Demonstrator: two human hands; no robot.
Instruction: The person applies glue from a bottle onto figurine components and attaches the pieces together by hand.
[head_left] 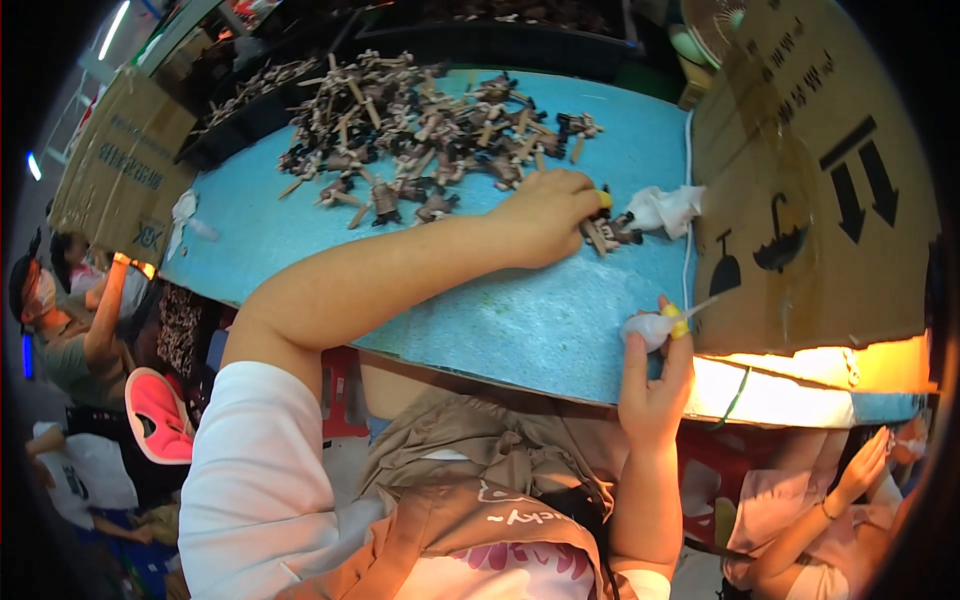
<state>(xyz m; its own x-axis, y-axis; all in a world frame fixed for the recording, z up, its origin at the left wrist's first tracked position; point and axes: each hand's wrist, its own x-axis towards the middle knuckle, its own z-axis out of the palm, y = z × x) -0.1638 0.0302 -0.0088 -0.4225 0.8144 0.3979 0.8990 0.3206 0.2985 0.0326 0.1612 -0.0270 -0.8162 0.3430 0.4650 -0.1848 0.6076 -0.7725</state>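
My left hand (550,218) reaches across the blue tabletop, fingers curled down at a small brown figurine (618,233) with a pale flat stick. Its fingertips are partly hidden, and one finger has a yellow cover. Near the table's front edge, my right hand (655,385) grips a white squeeze bottle (648,328) whose thin nozzle points up and right. Something yellow lies around the right fingers beside the nozzle. Beyond my left hand spreads a heap of similar figurines (400,130), brown and pale, many with flat sticks.
A crumpled white tissue (665,208) lies by a tall cardboard box (815,190) on the right. Another carton (120,165) stands at the left, near a second tissue (184,215). Dark trays (240,135) line the back. Other people sit at both sides; a pink hand fan (160,415) shows at lower left.
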